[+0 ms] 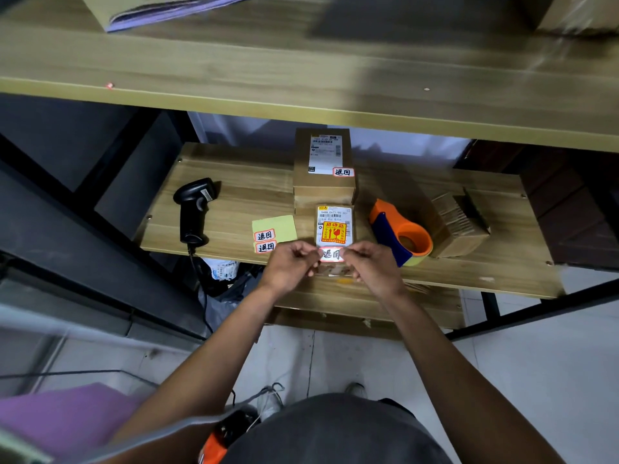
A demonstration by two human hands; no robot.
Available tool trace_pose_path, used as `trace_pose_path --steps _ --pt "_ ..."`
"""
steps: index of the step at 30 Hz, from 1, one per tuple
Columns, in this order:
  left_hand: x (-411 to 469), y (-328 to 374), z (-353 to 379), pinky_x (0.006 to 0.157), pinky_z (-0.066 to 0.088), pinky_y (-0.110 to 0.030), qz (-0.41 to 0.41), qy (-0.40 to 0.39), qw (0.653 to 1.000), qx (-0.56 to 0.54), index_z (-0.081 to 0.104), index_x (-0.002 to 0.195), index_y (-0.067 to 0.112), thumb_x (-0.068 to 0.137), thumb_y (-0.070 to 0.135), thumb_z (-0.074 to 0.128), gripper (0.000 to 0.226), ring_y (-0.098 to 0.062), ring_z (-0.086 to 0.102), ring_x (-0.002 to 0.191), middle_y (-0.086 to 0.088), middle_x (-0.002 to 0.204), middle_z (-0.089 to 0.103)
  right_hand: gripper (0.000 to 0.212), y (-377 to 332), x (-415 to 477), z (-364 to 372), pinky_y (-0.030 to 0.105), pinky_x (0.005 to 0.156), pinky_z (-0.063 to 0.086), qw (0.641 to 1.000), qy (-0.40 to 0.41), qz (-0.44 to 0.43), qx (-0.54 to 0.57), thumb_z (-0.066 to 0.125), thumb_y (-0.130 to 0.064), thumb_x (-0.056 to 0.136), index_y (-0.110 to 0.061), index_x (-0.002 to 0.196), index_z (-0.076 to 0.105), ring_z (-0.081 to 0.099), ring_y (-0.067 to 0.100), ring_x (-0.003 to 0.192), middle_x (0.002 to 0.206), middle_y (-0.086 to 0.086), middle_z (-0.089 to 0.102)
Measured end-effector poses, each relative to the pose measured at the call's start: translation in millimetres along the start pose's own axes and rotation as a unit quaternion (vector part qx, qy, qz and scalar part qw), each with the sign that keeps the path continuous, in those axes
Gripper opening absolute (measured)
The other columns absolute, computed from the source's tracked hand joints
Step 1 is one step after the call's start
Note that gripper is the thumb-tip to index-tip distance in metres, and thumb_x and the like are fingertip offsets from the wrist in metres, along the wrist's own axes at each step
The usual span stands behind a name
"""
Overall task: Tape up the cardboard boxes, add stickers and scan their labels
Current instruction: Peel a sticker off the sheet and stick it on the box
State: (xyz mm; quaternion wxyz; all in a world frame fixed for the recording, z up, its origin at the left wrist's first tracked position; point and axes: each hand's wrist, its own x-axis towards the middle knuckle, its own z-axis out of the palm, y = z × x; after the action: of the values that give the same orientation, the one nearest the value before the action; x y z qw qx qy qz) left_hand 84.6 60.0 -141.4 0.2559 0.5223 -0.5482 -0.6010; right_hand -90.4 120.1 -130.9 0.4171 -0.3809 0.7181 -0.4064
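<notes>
Red-rimmed white sticker [331, 254] pinched taut between my left hand [291, 267] and right hand [371, 267], at the near edge of the wooden shelf [234, 202]; best laid flat on the small cardboard box [335, 229], off its barcode [330, 216].

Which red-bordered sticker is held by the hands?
The sticker pinched between the left hand and right hand; two others sit on the yellow sheet, one on the far box.
</notes>
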Motion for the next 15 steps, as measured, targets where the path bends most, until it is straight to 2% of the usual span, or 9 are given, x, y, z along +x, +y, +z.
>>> trace_pose_path --steps 3,5,9,13,15 --pt "12 6 -5 0.059 0.048 -0.024 0.001 -0.001 1.000 0.021 0.071 0.077 0.013 0.094 0.015 0.072 0.017 -0.012 0.057 0.055 -0.001 0.068 0.069 0.010 -7 12 3 0.037 0.065 0.056 0.998 -0.004 -0.003 -0.060 0.073 -0.030 0.090 -0.023 0.082 0.072 0.064 0.009 0.060 0.072 -0.006 0.071" --pt "19 9 -10 0.059 0.048 -0.023 -0.008 -0.009 0.999 0.042 0.069 0.075 0.010 0.094 0.015 0.072 0.020 -0.013 0.055 0.056 -0.003 0.067 0.066 0.012 -14 17 3 0.035 0.067 0.057 0.995 -0.015 -0.007 -0.093 0.072 -0.030 0.091 -0.022 0.083 0.071 0.065 0.009 0.060 0.076 -0.004 0.072" --pt "33 12 -20 0.065 0.045 -0.026 -0.009 -0.029 0.994 0.103 0.069 0.067 0.013 0.092 0.016 0.074 0.025 -0.017 0.055 0.058 0.000 0.060 0.066 0.013 -23 26 6 0.029 0.060 0.056 0.992 -0.033 -0.004 -0.125 0.072 -0.027 0.091 -0.020 0.080 0.069 0.062 0.007 0.055 0.075 -0.002 0.073" --pt "41 17 -25 0.059 0.042 -0.025 -0.021 -0.032 0.985 0.167 0.075 0.075 0.006 0.091 0.020 0.074 0.021 -0.016 0.052 0.055 -0.008 0.067 0.070 0.018 -27 35 9 0.032 0.069 0.058 0.980 -0.073 -0.004 -0.185 0.069 -0.027 0.094 -0.022 0.076 0.068 0.067 0.011 0.060 0.076 0.000 0.075" --pt "44 17 -27 0.062 0.045 -0.026 -0.027 -0.038 0.981 0.189 0.076 0.078 0.007 0.090 0.023 0.075 0.020 -0.017 0.055 0.057 -0.013 0.073 0.074 0.017 -28 40 9 0.035 0.070 0.059 0.977 -0.083 0.004 -0.194 0.068 -0.027 0.093 -0.019 0.078 0.070 0.067 0.013 0.060 0.075 0.001 0.075"
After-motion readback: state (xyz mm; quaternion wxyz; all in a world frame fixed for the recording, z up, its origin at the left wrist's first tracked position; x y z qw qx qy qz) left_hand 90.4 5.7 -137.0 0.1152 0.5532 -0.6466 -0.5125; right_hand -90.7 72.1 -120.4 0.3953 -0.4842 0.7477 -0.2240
